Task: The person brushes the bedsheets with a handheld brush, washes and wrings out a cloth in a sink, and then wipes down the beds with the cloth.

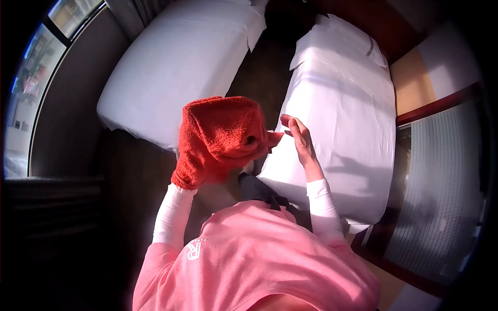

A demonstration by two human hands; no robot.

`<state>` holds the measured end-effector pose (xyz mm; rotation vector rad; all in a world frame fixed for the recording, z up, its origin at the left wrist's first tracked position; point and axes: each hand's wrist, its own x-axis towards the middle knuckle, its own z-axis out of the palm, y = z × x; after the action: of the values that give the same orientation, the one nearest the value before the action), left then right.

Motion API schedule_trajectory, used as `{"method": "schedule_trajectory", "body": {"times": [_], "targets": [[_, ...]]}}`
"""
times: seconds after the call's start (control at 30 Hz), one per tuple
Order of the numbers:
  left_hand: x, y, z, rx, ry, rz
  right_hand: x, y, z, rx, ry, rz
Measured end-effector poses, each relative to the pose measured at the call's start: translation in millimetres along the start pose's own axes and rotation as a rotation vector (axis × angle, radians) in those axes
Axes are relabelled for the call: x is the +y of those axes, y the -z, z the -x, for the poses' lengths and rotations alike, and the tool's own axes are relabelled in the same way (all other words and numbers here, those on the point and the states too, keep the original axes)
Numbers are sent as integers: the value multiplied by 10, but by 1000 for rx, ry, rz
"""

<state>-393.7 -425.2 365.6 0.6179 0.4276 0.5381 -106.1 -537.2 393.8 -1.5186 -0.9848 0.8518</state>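
Note:
A red terry cloth (pixel 223 127) hangs draped over my left hand and covers it down to the wrist, so its fingers are hidden. A small dark opening shows among the cloth's folds on the right side, and a pointed corner sticks out toward my other hand. Just right of that corner is my right hand (pixel 302 139), raised with its fingers stretched out and nothing in it. A narrow gap appears between these fingers and the cloth.
Two beds stand in front of me: a white-sheeted bed (pixel 171 67) on the left and another white-covered bed (pixel 337 103) with a pillow (pixel 347 39) on the right. Dark floor (pixel 259 78) runs between them. A window (pixel 39 93) is at far left, a glass-like panel (pixel 441 197) at right.

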Motion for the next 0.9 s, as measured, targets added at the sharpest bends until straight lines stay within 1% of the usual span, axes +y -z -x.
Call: {"method": "schedule_trajectory", "body": {"times": [0.07,0.1,0.13,0.17,0.2,0.23,0.27,0.3,0.33,0.37,0.4,0.43,0.47,0.5,0.53,0.57,0.6,0.63,0.7,0.73,0.77,0.8,0.83,0.9], "targets": [[128,41,-469,42,25,0,-3,96,-598,-206,-195,-6],[15,-2,-472,55,31,-6,78,79,-718,-295,-278,-230],[114,24,-721,74,52,-3,158,63,-847,-371,-382,-443],[182,47,-912,85,67,-1,45,-24,-1053,-388,-440,-758],[250,50,-1118,89,81,5,-220,18,-1186,-331,-500,-658],[303,72,-1315,95,90,13,308,48,-1447,-382,-482,-675],[367,89,-1533,95,99,16,253,49,-1582,-381,-349,-566],[435,92,-1679,95,92,13,40,74,-1565,-390,-414,-758],[365,-32,-1718,95,91,6,-177,99,-1542,-392,-485,-948],[490,-22,-2017,90,102,8,32,169,-2012,-469,-428,-1003],[557,-43,-2214,79,109,8,416,264,-2340,-561,-363,-1057],[646,-25,-2401,74,116,2,630,322,-2595,-651,-302,-1112],[750,2,-2584,59,130,-8,452,349,-2624,-302,-275,-1074],[852,52,-2739,53,143,-19,466,476,-2906,-357,-138,-1107],[966,114,-2893,43,163,-28,-325,555,-2978,-302,-20,-895],[1076,162,-2996,36,176,-48,-294,798,-3134,-186,-49,-884],[1225,218,-3163,29,192,-52,-437,975,-3331,-40,-4,-864],[1385,269,-3367,14,215,-70,-518,1165,-3550,37,60,-835],[1759,404,-3766,-25,273,-126,-933,1312,-3954,102,27,-708],[1947,447,-4001,-54,307,-157,-941,1428,-4207,146,12,-677],[2094,492,-4228,-85,349,-176,-1100,1464,-4418,141,-12,-671],[2197,600,-4320,-115,388,-197,-1030,1418,-4547,153,-24,-696],[2322,639,-4536,-146,417,-176,-1126,1480,-4785,137,4,-712],[2538,728,-4897,-216,454,-52,-1366,1584,-5173,179,45,-750]]}}
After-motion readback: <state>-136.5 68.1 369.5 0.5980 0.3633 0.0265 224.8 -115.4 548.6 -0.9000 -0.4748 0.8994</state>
